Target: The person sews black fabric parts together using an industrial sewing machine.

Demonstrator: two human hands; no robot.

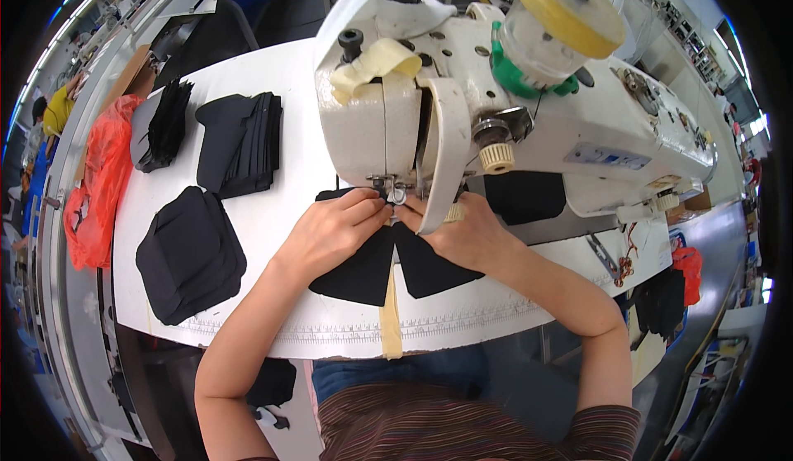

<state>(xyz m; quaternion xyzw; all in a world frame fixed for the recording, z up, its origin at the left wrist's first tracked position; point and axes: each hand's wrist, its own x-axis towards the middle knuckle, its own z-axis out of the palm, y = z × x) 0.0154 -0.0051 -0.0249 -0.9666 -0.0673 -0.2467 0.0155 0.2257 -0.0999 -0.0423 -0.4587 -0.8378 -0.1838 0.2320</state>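
Head view — left hand (334, 223) and right hand (464, 231) pinching black fabric (357, 273) by the presser foot (400, 193) — edges level, slow feed best!

Sewing machine (545, 122): fills the space ahead of both hands; I get no straight pass.
White curved arm (450, 151): comes down over the fingers of the right hand (475, 234).
Black fabric stacks (190, 254): left of the left hand (326, 231); I have bare tabletop (299, 89) between.
Approach: open between the forearms.
Scissors (603, 256): beyond the right forearm.
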